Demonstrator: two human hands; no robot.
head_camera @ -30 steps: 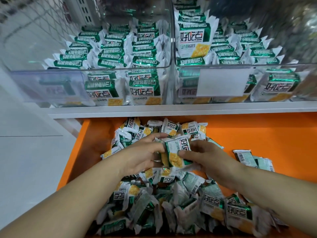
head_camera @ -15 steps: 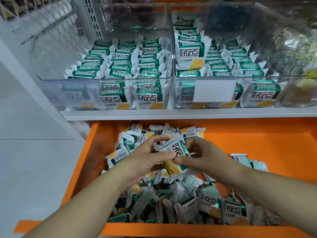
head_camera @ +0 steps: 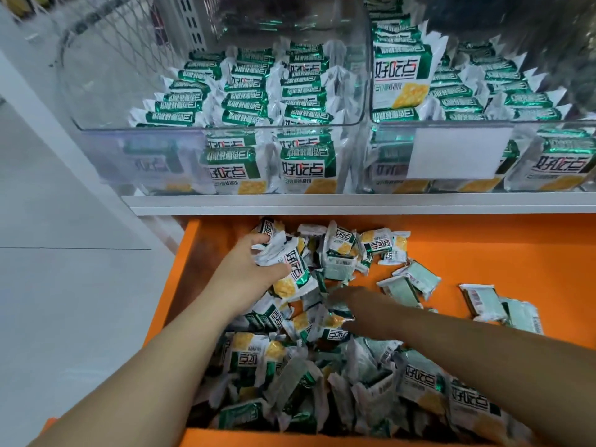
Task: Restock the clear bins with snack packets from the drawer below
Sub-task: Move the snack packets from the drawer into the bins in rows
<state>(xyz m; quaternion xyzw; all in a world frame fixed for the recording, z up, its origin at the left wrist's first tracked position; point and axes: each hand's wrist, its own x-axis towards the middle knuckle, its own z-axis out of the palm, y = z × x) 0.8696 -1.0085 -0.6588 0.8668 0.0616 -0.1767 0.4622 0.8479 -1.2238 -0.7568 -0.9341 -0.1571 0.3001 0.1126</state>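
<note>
My left hand (head_camera: 248, 269) grips a small stack of green-and-white snack packets (head_camera: 292, 269) over the left side of the orange drawer (head_camera: 483, 253). My right hand (head_camera: 358, 309) reaches down into the loose pile of packets (head_camera: 322, 375), fingers touching a packet with its back up; whether they close on it is hidden. On the shelf above stand two clear bins: the left bin (head_camera: 106, 156) holds neat upright rows, and the right bin (head_camera: 529, 125) holds rows with one packet (head_camera: 401, 79) standing taller at its left.
A white shelf edge (head_camera: 354, 203) runs between bins and drawer. A blank white label (head_camera: 458, 153) sits on the right bin's front. Several packets (head_camera: 409, 280) lie scattered on the drawer's right. Pale floor (head_camera: 64, 301) lies to the left; a wire basket (head_camera: 106, 37) shows at top left.
Both hands held one stack together before. Now my right hand has let go and dropped to the pile, while my left hand keeps the stack and has moved left and back.
</note>
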